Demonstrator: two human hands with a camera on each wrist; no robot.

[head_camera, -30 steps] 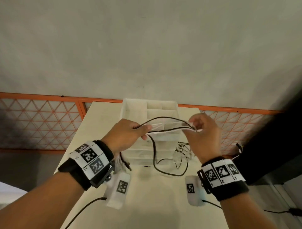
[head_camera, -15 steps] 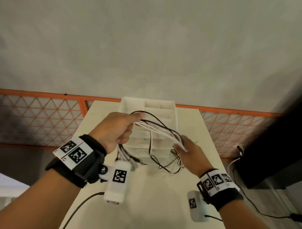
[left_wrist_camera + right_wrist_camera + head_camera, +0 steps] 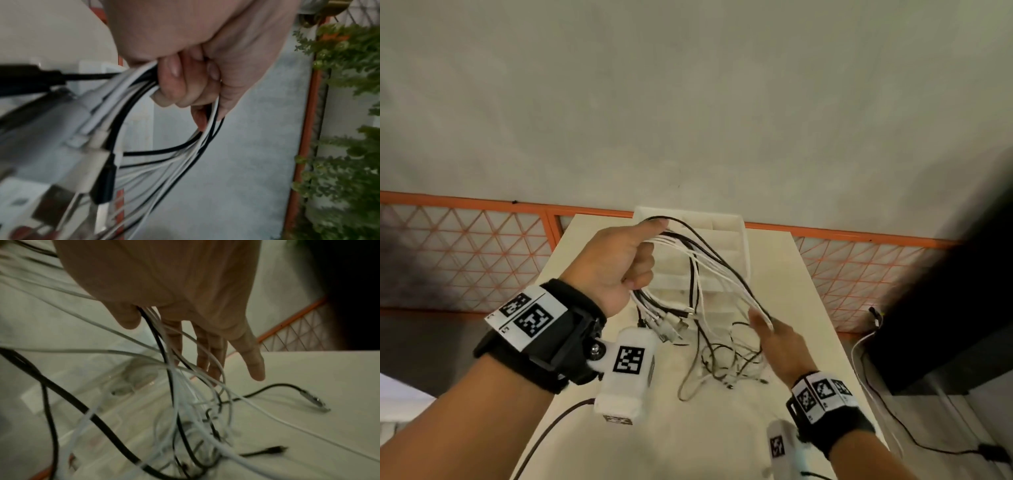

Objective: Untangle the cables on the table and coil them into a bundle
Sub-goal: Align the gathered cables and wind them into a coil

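Note:
Several black and white cables [image 3: 717, 274] run in loops from my left hand [image 3: 619, 263], raised above the table [image 3: 808, 294]. That hand's fingers curl round the bundle [image 3: 131, 91], and the plug ends [image 3: 671, 323] hang below it. The strands slope down to my right hand [image 3: 774, 334], lower and to the right. Its fingers [image 3: 252, 363] are straight and spread, and the cables [image 3: 164, 344] pass between thumb and fingers. Loose ends [image 3: 726, 366] lie tangled on the table under both hands; a black plug [image 3: 312, 400] rests to the right.
A white compartment box [image 3: 726, 236] stands at the table's far end, behind the cables. An orange lattice railing [image 3: 465, 253] runs past the table. A dark object [image 3: 945, 325] with trailing leads sits at the right. Green plants [image 3: 345, 113] show in the left wrist view.
My right hand has dropped from level with the left to low at the right, sliding along the cables with its fingers opening. The left hand rose slightly, more loops gathered in it.

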